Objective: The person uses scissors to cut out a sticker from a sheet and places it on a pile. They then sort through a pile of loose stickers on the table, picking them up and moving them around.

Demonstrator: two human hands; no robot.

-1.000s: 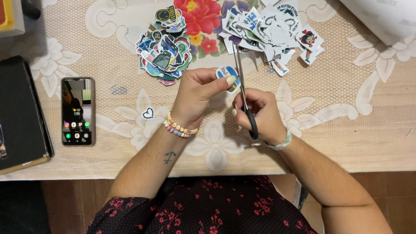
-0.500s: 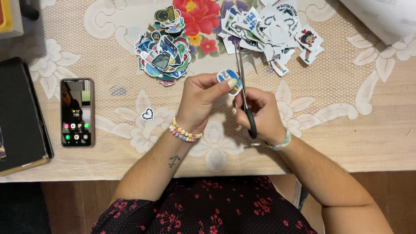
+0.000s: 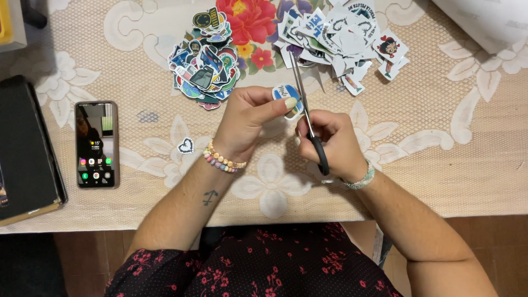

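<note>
My left hand point(image 3: 250, 118) pinches a small blue and white sticker point(image 3: 286, 94) between thumb and fingers above the table. My right hand point(image 3: 330, 140) grips black-handled scissors point(image 3: 307, 113), whose blades point away from me and run along the sticker's right edge. A beaded bracelet sits on each wrist. Just beyond the hands lie a heap of cut-out colourful stickers point(image 3: 202, 66) on the left and a pile of uncut sticker paper pieces point(image 3: 341, 36) on the right.
A lace tablecloth point(image 3: 451, 126) with a red flower print covers the table. A phone point(image 3: 96, 144) with a lit screen lies at the left, beside a black book point(image 3: 25, 148). A small heart sticker point(image 3: 186, 146) lies alone. White paper point(image 3: 489, 19) sits top right.
The left hand has turned the sticker slightly between its fingers, and the scissors have shifted a little along its edge. Nothing else on the table has moved.
</note>
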